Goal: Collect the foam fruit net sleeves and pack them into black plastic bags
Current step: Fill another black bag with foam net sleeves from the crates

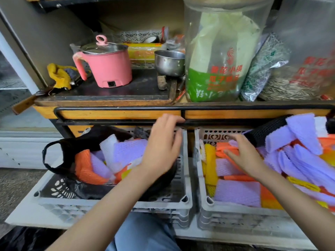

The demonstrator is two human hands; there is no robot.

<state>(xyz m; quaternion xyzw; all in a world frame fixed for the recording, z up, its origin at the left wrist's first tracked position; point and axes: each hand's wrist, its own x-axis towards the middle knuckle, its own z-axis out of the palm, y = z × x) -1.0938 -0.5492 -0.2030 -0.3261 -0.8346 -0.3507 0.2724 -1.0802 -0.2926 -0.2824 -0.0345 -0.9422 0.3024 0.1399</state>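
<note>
While the left hand point(163, 142) hangs loose-fingered, grip empty, over the black bag point(59, 147) of foam sleeves point(126, 151) in the left crate point(108, 203), the right hand point(243, 154) spreads, also empty, above loose sleeves point(237, 192) heaped in the right crate point(235, 212). Only a narrow gap parts both rims.

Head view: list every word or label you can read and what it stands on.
"花小鎮" over "瓜子", red print on the clear middle bag; neighbouring characters blurred.
White print on its green part: too blurred.
Red print on the right bag: too blurred.
Print on the yellow box: unreadable.
</note>
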